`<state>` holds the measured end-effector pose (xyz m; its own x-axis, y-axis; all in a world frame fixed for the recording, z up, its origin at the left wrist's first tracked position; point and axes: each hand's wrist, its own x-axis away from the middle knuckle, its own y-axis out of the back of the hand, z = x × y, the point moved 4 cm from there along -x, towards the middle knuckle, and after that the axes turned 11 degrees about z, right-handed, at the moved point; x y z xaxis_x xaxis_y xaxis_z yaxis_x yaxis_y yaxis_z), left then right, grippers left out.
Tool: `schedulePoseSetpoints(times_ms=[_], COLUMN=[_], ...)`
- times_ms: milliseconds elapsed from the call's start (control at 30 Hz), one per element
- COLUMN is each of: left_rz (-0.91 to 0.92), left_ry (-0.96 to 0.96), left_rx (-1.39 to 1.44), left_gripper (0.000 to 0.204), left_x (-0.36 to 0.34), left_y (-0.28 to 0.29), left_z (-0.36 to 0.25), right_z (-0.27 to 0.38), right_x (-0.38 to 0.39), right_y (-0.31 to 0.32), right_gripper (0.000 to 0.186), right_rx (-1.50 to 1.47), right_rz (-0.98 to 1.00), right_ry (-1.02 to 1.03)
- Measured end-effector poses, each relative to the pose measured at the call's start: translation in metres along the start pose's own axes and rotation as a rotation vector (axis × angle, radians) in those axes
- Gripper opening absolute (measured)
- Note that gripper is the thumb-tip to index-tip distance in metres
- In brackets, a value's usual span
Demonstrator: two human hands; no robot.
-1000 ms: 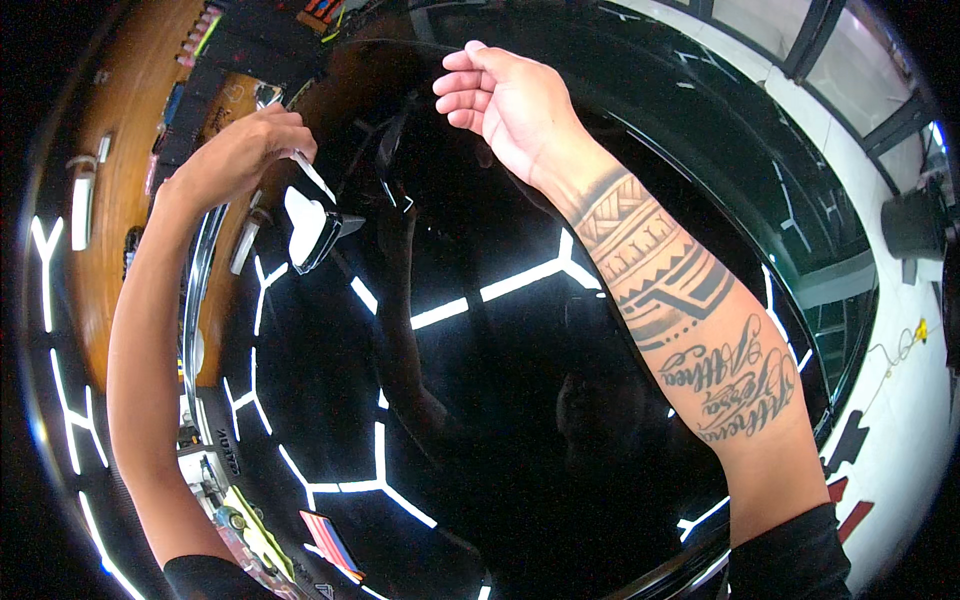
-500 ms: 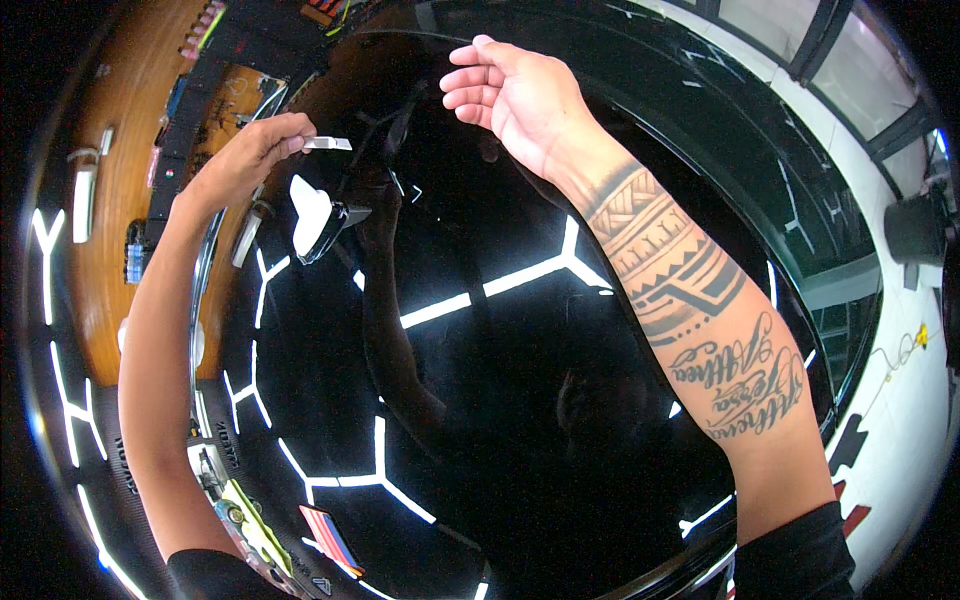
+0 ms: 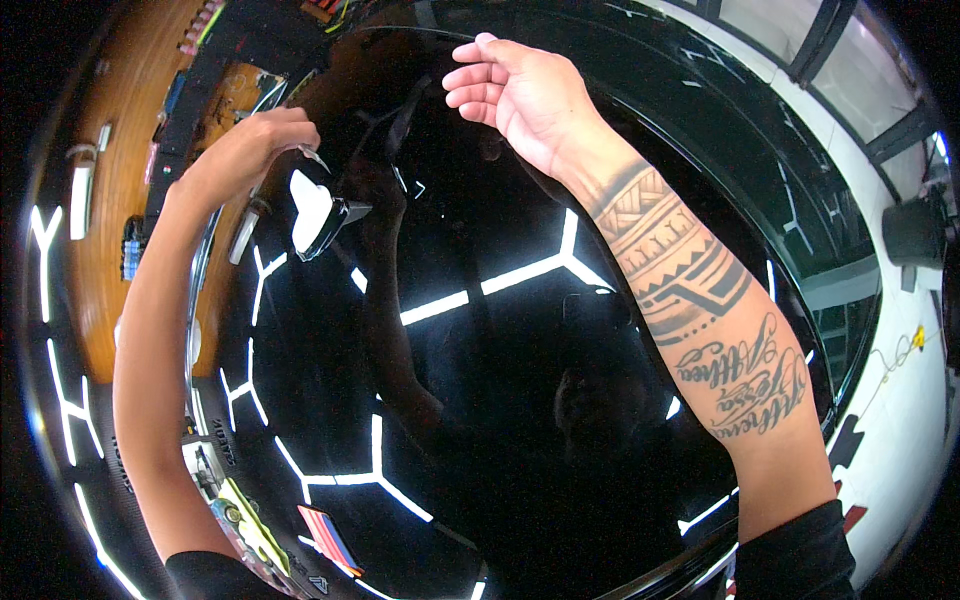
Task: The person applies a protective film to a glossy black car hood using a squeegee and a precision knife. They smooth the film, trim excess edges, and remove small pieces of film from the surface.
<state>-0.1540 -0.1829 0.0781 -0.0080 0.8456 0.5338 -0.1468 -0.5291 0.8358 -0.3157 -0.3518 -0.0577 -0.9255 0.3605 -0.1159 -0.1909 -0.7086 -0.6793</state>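
Observation:
My left hand (image 3: 285,135) is closed on a small pale strip-like tool (image 3: 312,157), angled down to the right above a fin-shaped fixture (image 3: 325,225) with a bright white face. The fixture sits on a curved, glossy black car panel (image 3: 480,380) that mirrors honeycomb ceiling lights and my body. My right hand (image 3: 510,90) is palm up near the panel's upper part, fingers loosely curled and apart, with nothing visible in them. Its tattooed forearm crosses the right side of the view.
Beyond the panel at left are a wooden surface (image 3: 120,300) and dark shelving with small items (image 3: 180,110). Dark glass (image 3: 835,290), a white floor (image 3: 900,390), framed windows (image 3: 840,60) and a black container (image 3: 910,225) lie right. A red-and-blue striped piece (image 3: 330,540) shows low in view.
Both hands have shifted slightly up and right since a second ago. The pale tool swung level half a second ago and now points down to the right again.

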Motion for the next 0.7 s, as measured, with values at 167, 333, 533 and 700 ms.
schedulePoseSetpoints(times_ms=[167, 333, 533, 700], left_rz=[0.100, 0.159, 0.180, 0.140], left_ry=[-0.081, -0.026, -0.025, -0.023], left_rx=[-0.194, -0.265, -0.298, -0.300], left_gripper=[0.019, 0.031, 0.031, 0.029], left_x=[-0.017, -0.021, -0.019, -0.018], left_y=[-0.003, -0.010, -0.012, -0.015], left_z=[-0.001, -0.001, -0.004, -0.003], right_z=[-0.001, 0.002, 0.002, 0.000], right_x=[-0.002, 0.000, -0.001, -0.003], right_y=[0.000, -0.003, -0.003, -0.003], right_gripper=[0.035, 0.036, 0.036, 0.036], right_rx=[-0.004, 0.021, 0.022, -0.004], right_rz=[0.021, -0.005, -0.007, 0.004], right_ry=[0.005, -0.010, -0.021, -0.023])
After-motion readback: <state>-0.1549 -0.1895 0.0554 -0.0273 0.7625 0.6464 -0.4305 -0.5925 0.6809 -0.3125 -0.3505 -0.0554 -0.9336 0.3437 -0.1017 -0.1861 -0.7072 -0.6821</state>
